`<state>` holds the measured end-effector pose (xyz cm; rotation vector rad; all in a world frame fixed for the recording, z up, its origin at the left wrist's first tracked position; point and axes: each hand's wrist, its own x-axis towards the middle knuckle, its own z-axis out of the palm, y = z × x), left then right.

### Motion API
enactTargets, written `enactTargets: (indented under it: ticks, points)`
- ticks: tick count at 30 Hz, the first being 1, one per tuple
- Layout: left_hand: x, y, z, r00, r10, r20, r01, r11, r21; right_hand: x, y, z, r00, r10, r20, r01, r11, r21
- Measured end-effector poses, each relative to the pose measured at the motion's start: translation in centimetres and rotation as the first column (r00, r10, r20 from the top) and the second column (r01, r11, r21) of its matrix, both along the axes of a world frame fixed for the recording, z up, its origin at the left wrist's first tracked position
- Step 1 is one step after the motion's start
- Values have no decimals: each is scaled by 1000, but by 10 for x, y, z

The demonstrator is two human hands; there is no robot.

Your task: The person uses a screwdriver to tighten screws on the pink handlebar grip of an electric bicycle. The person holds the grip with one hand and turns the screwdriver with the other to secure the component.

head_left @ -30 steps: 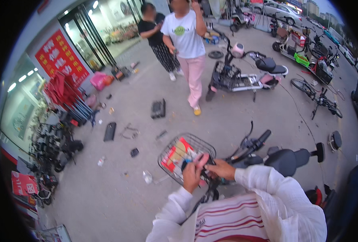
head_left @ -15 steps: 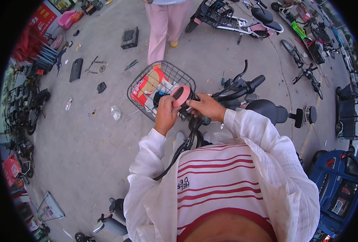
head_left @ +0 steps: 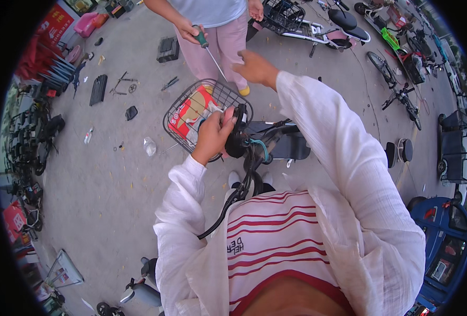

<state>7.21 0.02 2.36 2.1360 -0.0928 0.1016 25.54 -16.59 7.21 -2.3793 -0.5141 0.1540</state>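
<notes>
My left hand [head_left: 212, 135] is closed at the handlebar's front, beside the wire basket [head_left: 171, 132]. Its thumb and fingers grip a round black part [head_left: 237, 138] with a bit of pink showing at the thumb; most of that part's pink side is hidden. Past the basket, my right hand [head_left: 258, 69] is stretched out, fingers apart and holding nothing. Close to its fingertips is a screwdriver [head_left: 202, 41] with a green handle, held by another person's hand [head_left: 188, 30], its shaft slanting down toward the basket. A teal cable loop [head_left: 265, 150] hangs on the black handlebar stem.
A red and tan package [head_left: 194, 108] lies in the basket. Pliers [head_left: 170, 83], a black box [head_left: 168, 49] and a clear plastic bag [head_left: 149, 147] are on the ground. A white scooter [head_left: 309, 32] stands far off, and a blue vehicle [head_left: 444, 247] is at the right.
My right hand has left the pink ring and reached forward. The handlebar has turned. The other person has come closer, bringing a screwdriver into view. My left hand stays by the basket.
</notes>
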Motion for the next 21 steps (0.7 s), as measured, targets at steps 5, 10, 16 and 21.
enactTargets:
  ticks: [5,10,16,21]
  points:
    - [14,-3,2,997,-45,-61,46,999,23,25,41,-28,943,7,-334,120,926,358]
    - [24,0,-25,985,-44,-167,22,991,-135,36,62,-34,783,-43,-621,369,835,408]
    - [44,5,-37,965,-70,-252,17,978,-207,-37,-18,17,722,283,-632,384,596,705]
    - [53,4,-38,947,-38,-318,0,993,-116,-142,-72,52,936,-32,-350,253,752,608]
